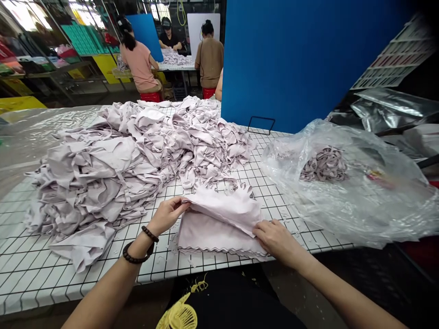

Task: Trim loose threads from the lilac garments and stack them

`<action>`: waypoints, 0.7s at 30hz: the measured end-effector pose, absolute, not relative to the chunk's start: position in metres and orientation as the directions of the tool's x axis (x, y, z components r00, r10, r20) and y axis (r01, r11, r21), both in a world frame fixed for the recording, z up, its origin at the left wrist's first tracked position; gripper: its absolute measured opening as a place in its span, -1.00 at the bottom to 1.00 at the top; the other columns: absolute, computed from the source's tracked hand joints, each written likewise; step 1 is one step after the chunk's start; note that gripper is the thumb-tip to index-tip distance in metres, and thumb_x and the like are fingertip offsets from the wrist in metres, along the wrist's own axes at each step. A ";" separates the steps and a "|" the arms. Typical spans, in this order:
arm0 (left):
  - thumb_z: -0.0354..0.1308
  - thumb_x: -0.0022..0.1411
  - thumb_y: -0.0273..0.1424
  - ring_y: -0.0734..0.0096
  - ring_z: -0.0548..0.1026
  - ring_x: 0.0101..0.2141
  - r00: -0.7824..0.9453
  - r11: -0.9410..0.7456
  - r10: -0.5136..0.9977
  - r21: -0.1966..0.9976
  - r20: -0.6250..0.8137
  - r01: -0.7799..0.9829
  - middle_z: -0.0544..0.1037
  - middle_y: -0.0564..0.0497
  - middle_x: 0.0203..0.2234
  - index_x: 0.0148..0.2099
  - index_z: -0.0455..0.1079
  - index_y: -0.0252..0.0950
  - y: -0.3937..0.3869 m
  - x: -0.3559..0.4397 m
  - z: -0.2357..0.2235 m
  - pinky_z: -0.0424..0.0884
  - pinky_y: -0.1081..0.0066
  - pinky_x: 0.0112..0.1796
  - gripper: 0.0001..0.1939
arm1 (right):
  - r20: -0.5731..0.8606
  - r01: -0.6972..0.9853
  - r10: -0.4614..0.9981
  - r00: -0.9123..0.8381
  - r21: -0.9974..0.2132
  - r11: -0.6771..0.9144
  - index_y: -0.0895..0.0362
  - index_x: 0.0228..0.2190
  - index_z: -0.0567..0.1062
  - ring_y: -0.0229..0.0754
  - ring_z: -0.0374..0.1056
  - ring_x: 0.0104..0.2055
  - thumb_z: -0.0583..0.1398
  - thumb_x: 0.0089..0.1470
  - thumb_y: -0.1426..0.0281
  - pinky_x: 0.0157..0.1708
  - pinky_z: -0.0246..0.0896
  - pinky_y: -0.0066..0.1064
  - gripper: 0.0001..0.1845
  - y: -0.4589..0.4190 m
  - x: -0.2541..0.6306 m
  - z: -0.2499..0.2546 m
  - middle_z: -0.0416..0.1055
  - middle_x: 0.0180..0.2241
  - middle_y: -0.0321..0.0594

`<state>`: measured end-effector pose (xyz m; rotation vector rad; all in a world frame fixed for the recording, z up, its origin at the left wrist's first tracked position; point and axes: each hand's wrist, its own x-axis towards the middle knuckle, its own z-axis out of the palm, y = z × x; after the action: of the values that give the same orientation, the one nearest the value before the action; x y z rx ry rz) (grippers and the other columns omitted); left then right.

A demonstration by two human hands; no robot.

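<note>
A neat stack of pale lilac fabric pieces (212, 233) with wavy edges lies near the front of the table. Over it, one fabric piece (226, 205) is lifted and partly folded. My left hand (168, 214) pinches its left corner between thumb and fingers; two dark bead bracelets circle that wrist. At the right corner, my right hand (276, 240) grips the same piece, its fingertips curled on the edge just above the stack. Small loops stick up behind the lifted piece. Left of the stack, a single loose piece (84, 244) hangs out from a large heap.
A big heap of crumpled lilac fabric (137, 146) covers the left and back of the grid-patterned table (161, 269). To the right, a clear plastic bag (343, 205) holds bundled strips. A blue panel (291, 59) stands behind, by a black wire stand (261, 124). Several people work farther back.
</note>
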<state>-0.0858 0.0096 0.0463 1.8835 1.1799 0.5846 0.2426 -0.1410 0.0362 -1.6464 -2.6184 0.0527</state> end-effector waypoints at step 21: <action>0.01 0.26 -0.31 0.28 0.44 -0.05 0.629 -0.413 0.777 0.753 -0.001 0.511 0.51 -0.07 -0.08 -0.16 0.44 -0.24 -0.032 -0.113 0.031 0.34 0.27 0.00 -0.78 | 0.274 0.850 0.847 -0.455 -0.149 0.505 0.13 -0.20 0.47 -0.01 0.38 -0.08 0.08 0.05 0.57 -0.15 0.26 -0.14 -0.71 -0.182 0.268 0.029 0.45 -0.07 -0.10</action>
<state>-0.1134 -0.0324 0.0306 2.1044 1.0040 0.4555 0.2682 -0.1819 0.0286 -1.4233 -2.4397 -0.0130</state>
